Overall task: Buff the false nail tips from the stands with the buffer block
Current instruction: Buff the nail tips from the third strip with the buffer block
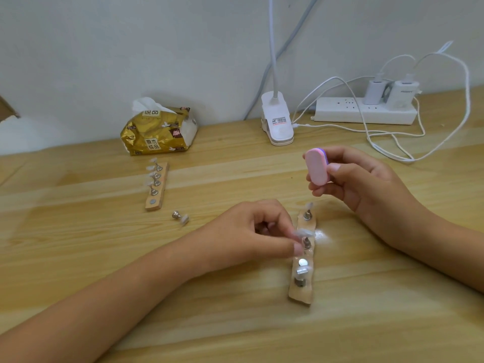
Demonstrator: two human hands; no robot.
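My right hand (358, 179) holds the pink buffer block (317, 166) upright above the table, thumb across its front. My left hand (256, 229) pinches a small metal holder with a clear nail tip (303, 235) just over the near wooden stand (302, 260). That stand carries two other holders with tips and one bare magnet spot. A second wooden stand (156, 186) lies farther left with several tips on holders. One loose holder with a tip (181, 217) lies on its side on the table between the stands.
A gold tissue pack (157, 129) sits at the back left. A white clip lamp base (277, 119) stands at the back centre. A power strip (364, 111) with chargers and white cables (392, 142) fills the back right of the wooden table (104, 258).
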